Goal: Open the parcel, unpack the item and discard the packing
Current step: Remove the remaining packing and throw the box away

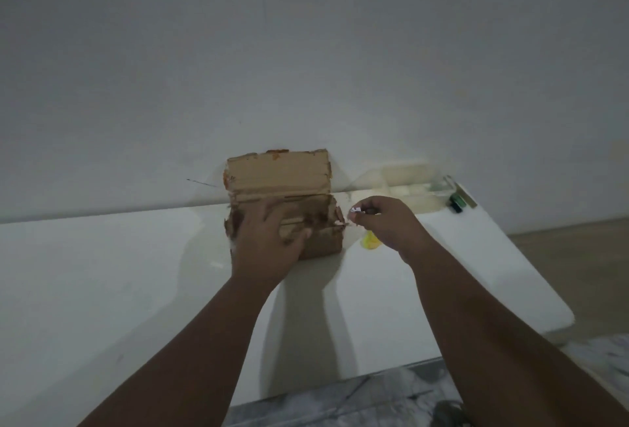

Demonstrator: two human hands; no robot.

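Box (282, 178) on counter (136, 273) by the wall, flap up. Left hand (269, 239) grips its near rim; right hand (381, 222) pinches a pale scrap (355, 210). Cardboard looks light, torn and soft at the edges — best held by the walls.

view: head-worn, wide-angle; faces: forward and down; near: white table (102, 273); beyond: wall (306, 52) close behind
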